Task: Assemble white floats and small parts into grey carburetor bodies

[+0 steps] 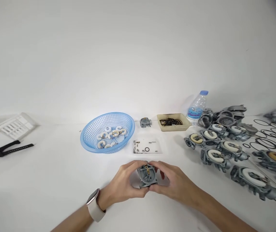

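Note:
Between my two hands is a grey metal carburetor body [147, 175], its open bowl side with brass jets facing up toward me. My left hand [125, 180] grips its left side, thumb below and fingers above. On the other side my right hand [173, 180] closes round it the same way. Just beyond my hands lies a white tray [154, 146] with small brass and metal parts and a black ring. Farther back stands another carburetor body [145, 122]. To its left, a blue plastic basket [84, 141] holds several white C-shaped floats [101, 144].
A cream tray [174, 128] of black rubber rings and a water bottle [197, 108] stand at the back right. Several carburetors with floats [216, 158] and black rings [268, 141] spread along the right. A black strap [13, 149] and a white slotted box [17, 128] lie left.

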The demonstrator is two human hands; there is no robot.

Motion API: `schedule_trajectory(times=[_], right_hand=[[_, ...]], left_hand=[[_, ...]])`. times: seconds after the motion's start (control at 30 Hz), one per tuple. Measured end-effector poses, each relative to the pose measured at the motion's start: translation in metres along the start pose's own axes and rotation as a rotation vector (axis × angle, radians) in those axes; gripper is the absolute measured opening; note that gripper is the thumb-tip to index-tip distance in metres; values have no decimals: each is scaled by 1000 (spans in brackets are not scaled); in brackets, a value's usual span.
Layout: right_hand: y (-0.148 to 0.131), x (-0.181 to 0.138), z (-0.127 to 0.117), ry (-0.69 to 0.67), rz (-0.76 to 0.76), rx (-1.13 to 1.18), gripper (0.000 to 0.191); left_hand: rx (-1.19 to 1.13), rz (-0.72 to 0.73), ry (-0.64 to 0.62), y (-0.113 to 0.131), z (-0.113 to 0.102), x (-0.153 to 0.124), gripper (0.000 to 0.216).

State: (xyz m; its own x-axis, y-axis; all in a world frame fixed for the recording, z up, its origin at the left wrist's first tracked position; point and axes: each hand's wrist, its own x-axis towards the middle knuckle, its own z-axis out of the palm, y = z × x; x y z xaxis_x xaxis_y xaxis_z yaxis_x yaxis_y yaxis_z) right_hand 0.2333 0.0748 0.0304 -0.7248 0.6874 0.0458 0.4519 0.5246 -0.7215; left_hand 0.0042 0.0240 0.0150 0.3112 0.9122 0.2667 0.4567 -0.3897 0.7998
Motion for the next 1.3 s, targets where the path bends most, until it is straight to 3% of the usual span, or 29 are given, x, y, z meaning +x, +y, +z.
schedule_trajectory(times=[0.2,0.33,0.47,0.57,0.73,0.83,0.93,1.03,1.13,1.3], right_hand=[[6,7,-2,-77,20,-125,53],[7,6,-21,-125,38,-108,50],[-8,23,-43,68,-45,-127,38],[-42,67,-54,140,-175,-296,35],[-96,188,-37,-45,-235,-591,26],[-104,252,-11,-215,-197,-746,26],[-100,285,11,-350,-155,-848,31],[-96,292,19,-397,-164,-892,30],[-97,280,10,-362,-212,-872,31],[-101,219,-28,-230,-265,-746,39]], left_hand=[[139,-81,-63,-10,-8,-13,91],[226,-56,-4,-9,-14,-13,93],[246,-18,-11,-11,-10,-11,90],[271,-23,-23,-15,-5,-11,81],[310,8,3,-19,-5,-13,74],[330,9,-16,-20,-8,-13,71],[321,26,-34,-22,-9,-13,81],[317,36,-26,-25,-8,-10,87],[326,37,-23,-27,-8,-9,81],[361,23,42,-23,-11,-13,79]])
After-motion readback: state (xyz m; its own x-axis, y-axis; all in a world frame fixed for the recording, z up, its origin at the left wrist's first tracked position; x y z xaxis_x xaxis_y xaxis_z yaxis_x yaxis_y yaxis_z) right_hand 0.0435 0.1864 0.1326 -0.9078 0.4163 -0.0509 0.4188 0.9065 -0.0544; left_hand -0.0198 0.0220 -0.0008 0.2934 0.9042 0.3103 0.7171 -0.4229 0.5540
